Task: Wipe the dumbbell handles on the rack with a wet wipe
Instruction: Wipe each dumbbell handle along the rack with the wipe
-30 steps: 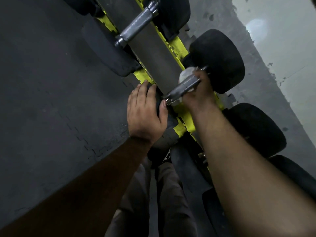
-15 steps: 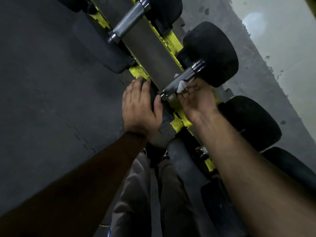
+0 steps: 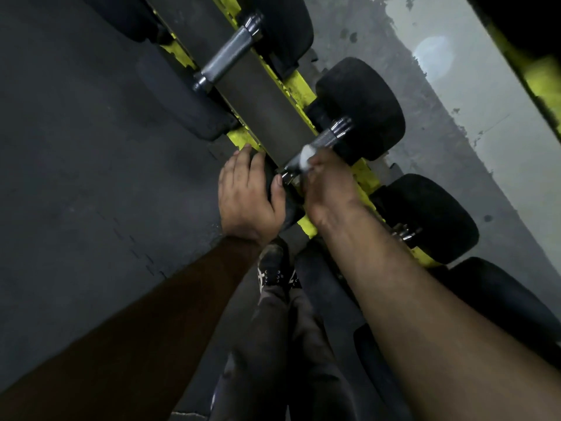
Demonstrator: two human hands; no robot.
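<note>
The person looks down at a yellow rack that holds several black dumbbells in a row. The right hand holds a white wet wipe against the metal handle of the middle dumbbell. The fingers of this hand are curled around the wipe and press it on the lower part of the handle, near the end closest to the person. The wipe is a little blurred, so its exact shape is not clear. The upper part of the handle, next to the far black weight, is bare and shiny.

The left hand rests on the near black weight of the same dumbbell. Its fingers lie over the top of the weight and the thumb comes around the side, close to the end of the handle, so the hand grips this weight.

Further up the rack lies another dumbbell with a grey rough handle. Between these two dumbbells a dark flat rail of the rack is seen. More dumbbells lie lower on the right. Under the arms there are dark trousers and one shoe on the dark rubber floor.
</note>
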